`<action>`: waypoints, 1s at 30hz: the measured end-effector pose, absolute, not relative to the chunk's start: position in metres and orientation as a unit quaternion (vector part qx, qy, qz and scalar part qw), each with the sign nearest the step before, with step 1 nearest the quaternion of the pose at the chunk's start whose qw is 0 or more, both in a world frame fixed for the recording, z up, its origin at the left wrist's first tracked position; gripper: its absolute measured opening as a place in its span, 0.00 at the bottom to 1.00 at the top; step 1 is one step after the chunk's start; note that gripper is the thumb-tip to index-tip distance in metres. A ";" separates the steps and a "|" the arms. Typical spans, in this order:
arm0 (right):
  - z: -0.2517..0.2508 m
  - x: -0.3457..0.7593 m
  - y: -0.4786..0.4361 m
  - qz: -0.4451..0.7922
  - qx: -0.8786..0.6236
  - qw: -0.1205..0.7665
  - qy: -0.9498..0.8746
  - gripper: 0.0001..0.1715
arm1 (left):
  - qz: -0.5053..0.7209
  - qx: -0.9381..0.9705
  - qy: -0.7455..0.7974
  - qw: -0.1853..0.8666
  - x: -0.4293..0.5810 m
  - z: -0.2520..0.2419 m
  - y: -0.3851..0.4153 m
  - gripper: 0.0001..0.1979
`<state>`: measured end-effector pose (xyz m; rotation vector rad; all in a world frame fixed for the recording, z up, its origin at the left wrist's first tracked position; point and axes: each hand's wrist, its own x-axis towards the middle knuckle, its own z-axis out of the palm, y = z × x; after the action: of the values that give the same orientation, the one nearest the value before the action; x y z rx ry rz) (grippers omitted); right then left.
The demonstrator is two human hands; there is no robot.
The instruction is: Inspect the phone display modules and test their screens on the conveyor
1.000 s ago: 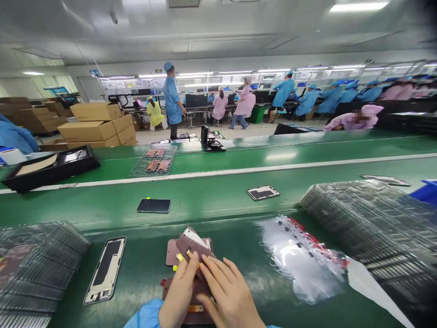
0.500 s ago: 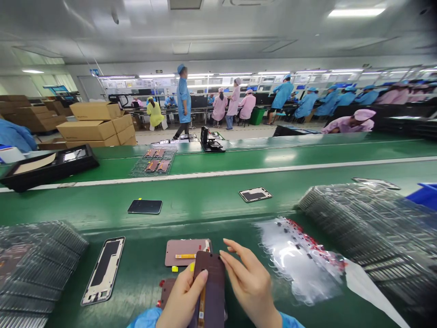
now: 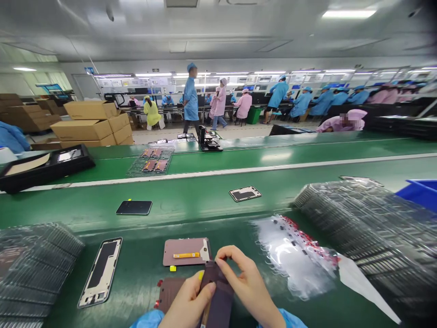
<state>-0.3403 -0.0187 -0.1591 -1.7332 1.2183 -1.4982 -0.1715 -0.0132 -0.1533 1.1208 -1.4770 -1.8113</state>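
I see my left grip [image 3: 189, 305] and my right grip [image 3: 249, 287] closed together on a dark brown rectangular phone panel [image 3: 216, 296], which stands tilted between them. Just beside lie a flat mauve panel [image 3: 186, 252] with yellow strip and a second brown panel [image 3: 170, 294], on the green conveyor surface [image 3: 143, 278]. Further left is a white-edged phone frame [image 3: 99, 272].

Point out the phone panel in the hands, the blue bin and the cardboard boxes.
phone panel [image 3: 221, 303], head view, on its dark back face
blue bin [image 3: 420, 191], head view, on its side wall
cardboard boxes [image 3: 82, 130], head view, on the front of an upper box
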 end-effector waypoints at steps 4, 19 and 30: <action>-0.164 -0.340 -0.022 -0.570 -0.622 0.276 0.460 0.09 | -0.690 0.411 -0.539 0.253 -0.172 -0.150 -0.010 0.36; -0.157 -0.328 0.000 -0.478 -0.790 -0.197 0.330 0.12 | -0.622 0.453 -0.569 0.290 -0.174 -0.149 -0.013 0.32; -0.151 -0.328 -0.003 -0.504 -0.811 -0.135 0.266 0.15 | -0.861 0.347 -0.263 0.262 -0.160 -0.142 -0.032 0.18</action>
<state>-0.3280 -0.0026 -0.1515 -2.7922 0.9163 -1.7338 -0.1604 -0.0317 -0.1424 0.9389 -0.7126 -2.3299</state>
